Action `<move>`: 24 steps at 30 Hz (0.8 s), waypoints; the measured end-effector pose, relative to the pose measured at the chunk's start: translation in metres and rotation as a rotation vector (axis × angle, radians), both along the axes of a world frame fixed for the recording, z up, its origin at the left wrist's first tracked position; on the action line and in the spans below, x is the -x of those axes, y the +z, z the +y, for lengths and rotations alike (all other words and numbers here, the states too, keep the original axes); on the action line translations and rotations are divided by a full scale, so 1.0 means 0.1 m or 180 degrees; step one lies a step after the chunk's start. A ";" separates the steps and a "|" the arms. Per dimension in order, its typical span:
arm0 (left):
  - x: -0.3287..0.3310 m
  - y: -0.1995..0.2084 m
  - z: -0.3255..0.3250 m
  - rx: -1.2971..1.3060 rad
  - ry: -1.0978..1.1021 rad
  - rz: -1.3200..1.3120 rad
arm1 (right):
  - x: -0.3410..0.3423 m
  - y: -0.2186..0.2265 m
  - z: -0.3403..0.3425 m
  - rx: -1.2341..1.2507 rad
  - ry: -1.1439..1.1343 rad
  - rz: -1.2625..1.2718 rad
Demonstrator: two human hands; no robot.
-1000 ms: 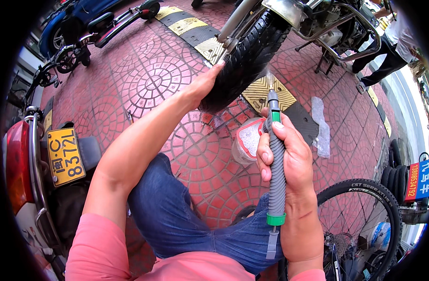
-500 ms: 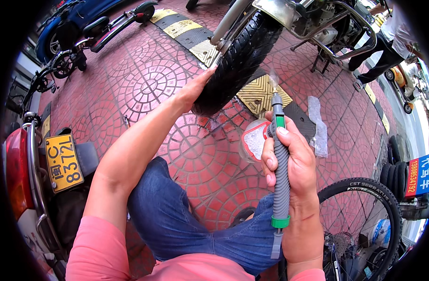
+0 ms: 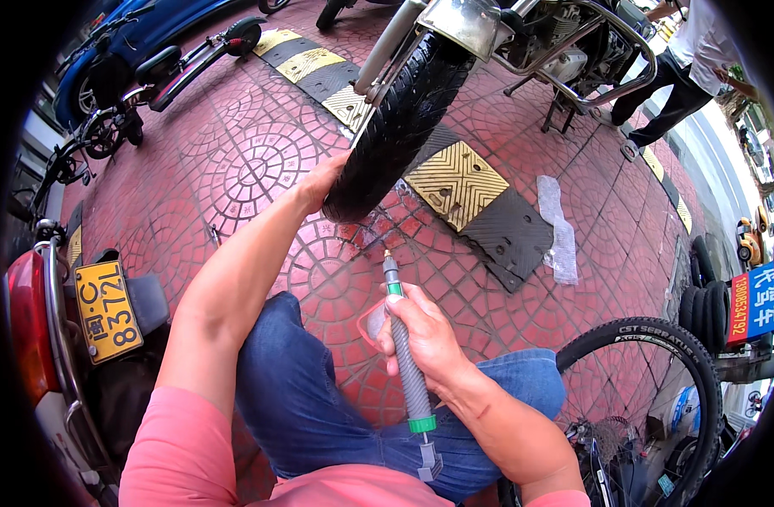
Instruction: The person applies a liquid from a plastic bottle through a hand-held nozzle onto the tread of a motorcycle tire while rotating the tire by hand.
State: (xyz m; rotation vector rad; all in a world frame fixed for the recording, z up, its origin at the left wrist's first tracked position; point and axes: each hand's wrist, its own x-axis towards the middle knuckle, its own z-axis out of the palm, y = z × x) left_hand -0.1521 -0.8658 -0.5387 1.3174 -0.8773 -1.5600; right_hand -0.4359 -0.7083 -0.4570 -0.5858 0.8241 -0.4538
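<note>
Head view: left arm [image 3: 235, 275] extended forward, left hand [image 3: 322, 180] against the left side of a wet, treaded black motorcycle tyre [image 3: 399, 127]; fingers mostly hidden, so closure cannot be told. Right forearm [image 3: 514, 422] angled inward; right hand [image 3: 424, 334] clamped around a cylindrical, spirally ribbed grey sprayer [image 3: 410, 380] with green collar [image 3: 422, 423], its brass-coloured nozzle [image 3: 388, 253] apart from the tyre, above red patterned paving [image 3: 260, 169].
</note>
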 end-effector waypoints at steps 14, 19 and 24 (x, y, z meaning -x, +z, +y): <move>-0.40 -0.59 -0.08 0.0301 -0.0154 -0.0523 | -0.18 -0.09 0.17 0.0301 0.0124 0.0186; -0.33 -0.60 -0.07 0.0380 -0.0012 -0.0352 | -0.13 -0.09 0.18 0.0324 0.0051 0.0189; -0.18 -0.44 -0.03 0.0507 -0.0098 -0.0315 | -0.06 -0.12 0.21 0.0419 -0.0002 0.0338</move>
